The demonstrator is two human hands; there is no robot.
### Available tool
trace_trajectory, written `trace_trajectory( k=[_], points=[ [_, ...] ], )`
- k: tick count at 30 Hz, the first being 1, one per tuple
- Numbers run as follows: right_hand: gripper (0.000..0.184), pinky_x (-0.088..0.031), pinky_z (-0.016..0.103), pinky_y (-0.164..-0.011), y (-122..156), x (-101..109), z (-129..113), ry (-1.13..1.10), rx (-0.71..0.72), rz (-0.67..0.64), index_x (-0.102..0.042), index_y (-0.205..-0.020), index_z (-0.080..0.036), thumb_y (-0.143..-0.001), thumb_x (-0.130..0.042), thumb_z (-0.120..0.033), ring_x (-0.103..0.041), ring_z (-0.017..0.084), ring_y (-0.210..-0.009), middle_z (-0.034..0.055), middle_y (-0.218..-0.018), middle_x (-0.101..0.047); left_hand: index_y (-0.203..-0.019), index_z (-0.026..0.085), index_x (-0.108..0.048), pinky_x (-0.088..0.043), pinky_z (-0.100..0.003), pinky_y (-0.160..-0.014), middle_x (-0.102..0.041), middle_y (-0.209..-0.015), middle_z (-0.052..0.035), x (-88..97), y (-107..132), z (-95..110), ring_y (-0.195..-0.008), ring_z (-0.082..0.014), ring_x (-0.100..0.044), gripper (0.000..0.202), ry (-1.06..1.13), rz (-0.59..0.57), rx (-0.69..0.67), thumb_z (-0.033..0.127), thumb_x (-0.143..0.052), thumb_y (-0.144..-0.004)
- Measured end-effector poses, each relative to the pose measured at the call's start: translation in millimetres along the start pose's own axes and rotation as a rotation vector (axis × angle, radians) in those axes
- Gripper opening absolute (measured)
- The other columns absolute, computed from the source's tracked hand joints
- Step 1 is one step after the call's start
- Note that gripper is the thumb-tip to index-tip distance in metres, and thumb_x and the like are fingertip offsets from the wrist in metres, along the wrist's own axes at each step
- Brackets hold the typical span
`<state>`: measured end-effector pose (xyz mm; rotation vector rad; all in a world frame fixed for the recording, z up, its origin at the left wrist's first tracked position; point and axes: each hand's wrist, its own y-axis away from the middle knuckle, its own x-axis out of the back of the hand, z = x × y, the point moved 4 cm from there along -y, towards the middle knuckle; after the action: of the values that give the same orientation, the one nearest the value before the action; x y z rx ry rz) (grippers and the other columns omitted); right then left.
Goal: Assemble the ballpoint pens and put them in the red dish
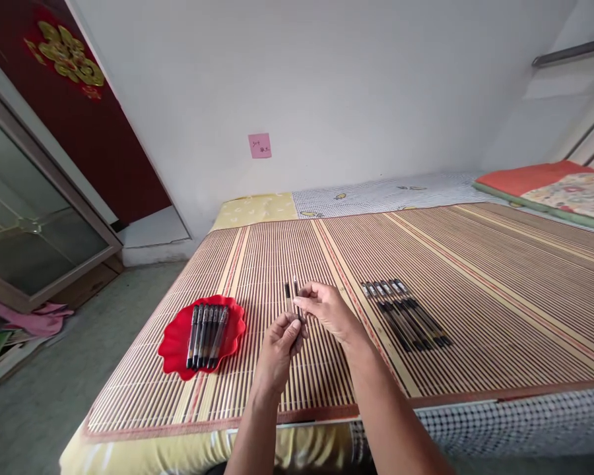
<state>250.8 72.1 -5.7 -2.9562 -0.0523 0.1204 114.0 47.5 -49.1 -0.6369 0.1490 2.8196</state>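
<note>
Over the middle of the mat, my two hands work close together on slim dark pen parts. My left hand (pixel 281 336) is closed, thumb against fingers, around the lower end of a pen (pixel 296 287) with a pale tip. Just above it, my right hand (pixel 324 307) pinches the same pen from the right side. Another slim dark pen part (pixel 287 291) stands up close to its left; fingers hide how it is held. On a red scalloped plate (pixel 171 349) to the left lie several capped black pens (pixel 206 333). Several dark pen barrels (pixel 410 323) lie in a row at right.
Pen caps (pixel 383 289) form a row just beyond the barrels. A striped bamboo mat (pixel 475 277) covers the bed. Folded bedding (pixel 549 185) lies at the far right. A pink note (pixel 260 146) is stuck on the wall; a glass-paned door (pixel 34 198) stands at left.
</note>
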Motion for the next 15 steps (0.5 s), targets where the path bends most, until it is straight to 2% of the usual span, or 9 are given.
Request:
trace_trajectory(
  k=[3,5,7,11,15],
  points=[
    [0.028,-0.044,0.024,-0.059,1.9,7.2,-7.8,-0.04,0.012,0.007,-0.068,-0.092,-0.018,-0.085,-0.074,-0.044,-0.057,0.011,-0.065,-0.0006,-0.079,-0.066,-0.082,0.016,-0.069,-0.039,-0.018,-0.056,-0.061,-0.074,0.0005,6.3,-0.2,3.9,-0.063,-0.0077,-0.051,0.04,-0.011,0.03,-0.006,0.045,-0.091,-0.067],
    [0.03,-0.044,0.024,-0.059,4.6,13.2,-14.0,-0.046,0.033,0.044,-0.07,-0.102,-0.019,-0.091,-0.068,-0.047,-0.058,0.011,-0.068,0.0021,-0.088,-0.069,-0.08,0.016,-0.069,-0.037,-0.018,-0.055,-0.059,-0.072,0.0009,8.0,0.0,4.9,-0.062,-0.0079,-0.049,0.038,-0.06,0.007,0.001,0.046,-0.089,-0.069],
    [0.032,-0.045,0.024,-0.059,7.0,17.6,-18.7,-0.03,0.053,0.086,-0.071,-0.105,-0.019,-0.092,-0.068,-0.049,-0.058,0.012,-0.068,0.0025,-0.086,-0.069,-0.08,0.016,-0.069,-0.035,-0.018,-0.054,-0.058,-0.07,0.001,8.6,0.2,4.5,-0.061,-0.0081,-0.047,0.036,-0.103,-0.023,0.001,0.047,-0.087,-0.073],
    [0.031,-0.045,0.025,-0.057,7.1,18.6,-19.4,-0.017,0.047,0.089,-0.073,-0.098,-0.018,-0.086,-0.075,-0.047,-0.059,0.013,-0.065,-0.0002,-0.072,-0.065,-0.082,0.016,-0.071,-0.032,-0.02,-0.053,-0.06,-0.072,-0.0002,8.8,0.1,1.8,-0.058,-0.0081,-0.043,0.032,-0.149,-0.081,-0.009,0.047,-0.082,-0.079],
    [0.025,-0.046,0.024,-0.059,4.9,18.1,-18.9,-0.03,0.061,0.049,-0.071,-0.09,-0.018,-0.087,-0.073,-0.043,-0.063,0.012,-0.067,0.0019,-0.08,-0.07,-0.083,0.017,-0.072,-0.031,-0.021,-0.054,-0.06,-0.072,-0.0002,9.2,0.9,2.6,-0.058,-0.0081,-0.042,0.03,-0.172,-0.11,-0.002,0.044,-0.082,-0.08]
  ],
)
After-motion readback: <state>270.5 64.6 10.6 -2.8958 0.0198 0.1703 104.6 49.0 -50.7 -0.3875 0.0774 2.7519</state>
